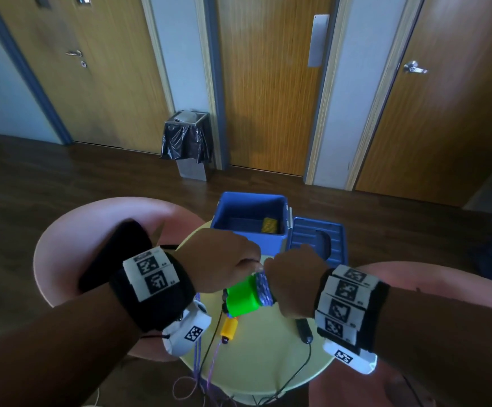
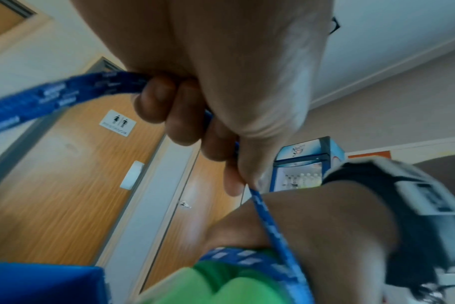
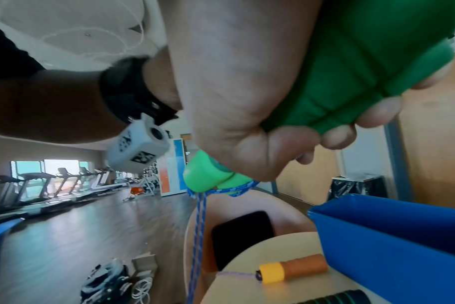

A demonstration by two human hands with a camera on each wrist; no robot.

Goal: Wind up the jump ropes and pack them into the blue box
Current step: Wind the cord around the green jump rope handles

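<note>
My right hand (image 1: 294,277) (image 3: 247,102) grips a pair of green jump-rope handles (image 1: 240,298) (image 3: 364,61) held together above the round table. Blue patterned rope (image 1: 264,289) (image 3: 199,236) is wound around them near my palm. My left hand (image 1: 224,259) (image 2: 195,123) is curled round a length of that blue rope (image 2: 65,92), which runs taut down to the handles (image 2: 221,283). The open blue box (image 1: 250,218) (image 3: 390,230) stands behind the hands with a yellow object (image 1: 269,225) inside.
The box lid (image 1: 316,240) lies right of the box. On the pale yellow table (image 1: 268,362) lie an orange-yellow handle (image 1: 229,329) (image 3: 294,269) with purple cord and a black handle (image 1: 305,330) with black cord. Pink chairs (image 1: 92,224) flank the table.
</note>
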